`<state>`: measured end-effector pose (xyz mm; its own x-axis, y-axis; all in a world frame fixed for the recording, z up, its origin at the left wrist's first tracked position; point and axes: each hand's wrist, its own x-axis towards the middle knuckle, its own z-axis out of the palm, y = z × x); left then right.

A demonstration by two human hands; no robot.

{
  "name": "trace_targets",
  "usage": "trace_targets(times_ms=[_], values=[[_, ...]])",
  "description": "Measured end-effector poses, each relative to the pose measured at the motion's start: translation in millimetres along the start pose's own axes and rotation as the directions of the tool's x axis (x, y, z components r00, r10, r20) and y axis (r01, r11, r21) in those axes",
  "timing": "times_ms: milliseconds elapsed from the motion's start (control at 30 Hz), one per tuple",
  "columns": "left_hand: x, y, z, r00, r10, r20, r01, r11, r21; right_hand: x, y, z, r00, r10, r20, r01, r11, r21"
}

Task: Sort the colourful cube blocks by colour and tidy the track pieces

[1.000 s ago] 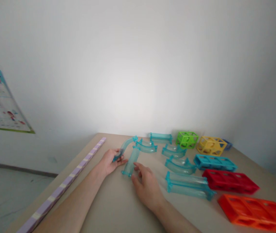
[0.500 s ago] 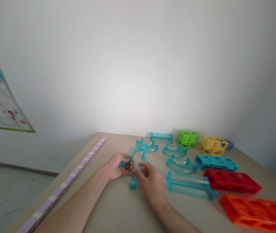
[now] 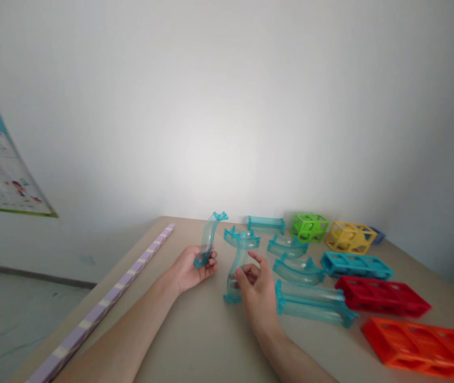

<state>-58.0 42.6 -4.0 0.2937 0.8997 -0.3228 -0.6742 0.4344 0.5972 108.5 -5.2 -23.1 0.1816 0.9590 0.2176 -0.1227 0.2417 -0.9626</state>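
My left hand [image 3: 193, 268] is closed round the lower end of a curved clear-teal track piece [image 3: 208, 239], which stands up off the beige table [image 3: 195, 340]. My right hand [image 3: 257, 290] pinches a second teal track piece [image 3: 237, 266] near its middle and holds it tilted, lower end close to the tabletop. The two pieces are apart, a short gap between them. Right behind the second piece lies another curved teal piece [image 3: 246, 235].
To the right lie more teal track pieces [image 3: 296, 270], a long one [image 3: 314, 308], a straight one [image 3: 266, 223], then green [image 3: 309, 227] and yellow [image 3: 350, 237] cubes, and blue [image 3: 354, 266], red [image 3: 382, 297] and orange [image 3: 422, 343] frames. A purple strip [image 3: 103, 306] edges the table's left side.
Both hands have lifted their track pieces off the table and turned them more upright. The right hand went from resting on its piece to pinching it and moved slightly right.
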Motion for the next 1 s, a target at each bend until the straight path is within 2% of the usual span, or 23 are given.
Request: trace_targets(times_ms=[167, 367, 600, 733, 800, 900, 1000], values=[[-2.7, -0.7, 2.2, 0.998, -0.026, 0.052, 0.023, 0.997, 0.069, 0.1, -5.6, 1.9, 1.0, 0.024, 0.002, -0.024, 0.983, 0.184], [1.1, -1.2, -1.9, 0.999, -0.014, 0.037, 0.01, 0.995, 0.101, 0.6, -5.7, -0.2, 1.0, 0.024, -0.003, -0.023, 0.976, 0.219], [-1.4, -5.1, 2.3, 0.995, -0.013, 0.095, -0.002, 0.987, 0.16, 2.1, -2.7, -0.9, 0.996, 0.073, -0.046, -0.064, 0.983, 0.171], [-2.8, -5.8, 4.4, 0.995, -0.05, 0.087, 0.026, 0.966, 0.257, 1.0, -1.4, 1.6, 0.998, 0.065, -0.022, -0.061, 0.986, 0.153], [-3.4, -5.3, 4.6, 0.99, -0.098, 0.098, 0.067, 0.957, 0.281, -0.7, -3.3, 1.5, 1.0, 0.028, 0.003, -0.028, 0.997, 0.077], [-5.0, -4.3, 4.3, 0.97, -0.176, 0.17, 0.124, 0.952, 0.279, -3.0, -8.0, -0.1, 1.0, -0.02, 0.009, 0.021, 0.997, -0.071], [-7.3, -4.3, 5.2, 0.954, -0.194, 0.228, 0.122, 0.947, 0.297, -3.5, -10.1, -1.8, 0.998, -0.063, -0.014, 0.061, 0.988, -0.141]])
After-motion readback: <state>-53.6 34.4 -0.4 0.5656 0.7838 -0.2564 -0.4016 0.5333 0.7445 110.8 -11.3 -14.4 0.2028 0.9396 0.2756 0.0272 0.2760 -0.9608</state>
